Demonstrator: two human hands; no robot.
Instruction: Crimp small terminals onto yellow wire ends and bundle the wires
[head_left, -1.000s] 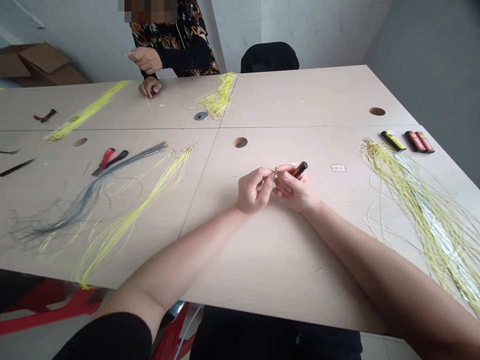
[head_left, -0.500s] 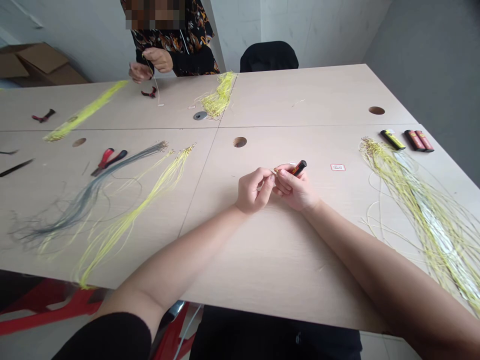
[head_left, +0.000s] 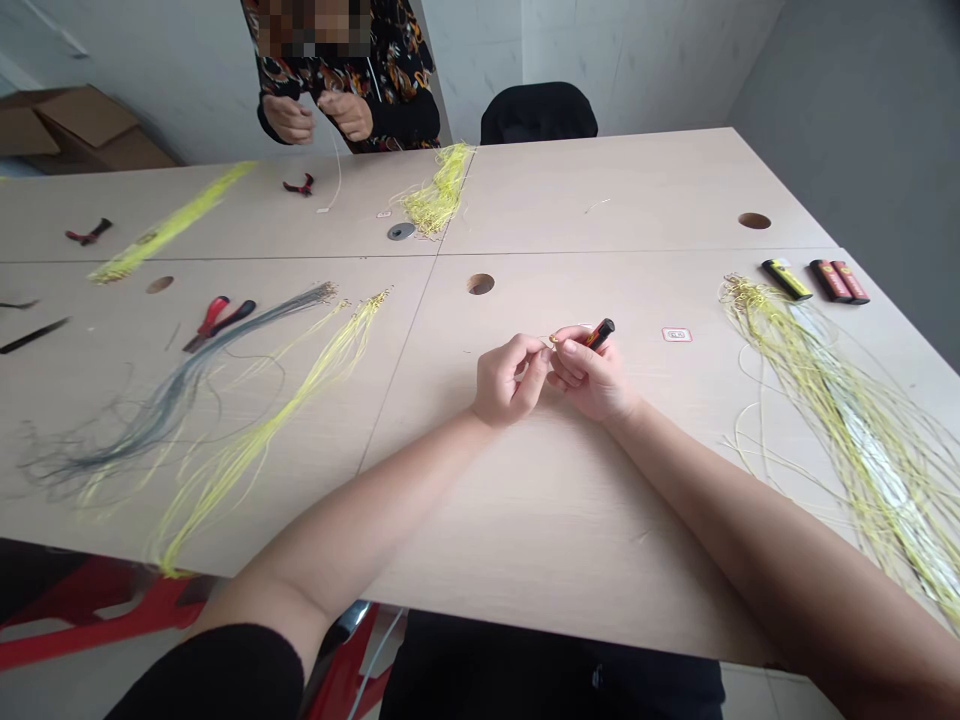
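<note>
while pliers (head_left: 214,318) lie at left against grey strands (head_left: 189,374), yellow strands (head_left: 267,427) stretch beside them. at centre, the left hand (head_left: 506,380) pinches what looks like a thread (head_left: 547,344). just beside its fingertips, the right hand (head_left: 596,382) grips a tiny gold piece (head_left: 553,339) and a lighter (head_left: 600,334). farther right lie a label (head_left: 676,335), a yellow-and-white bundle (head_left: 832,395) and three lighters (head_left: 831,284). the piece between the hands seems unfinished; which of the strands laid out are done cannot be told.
</note>
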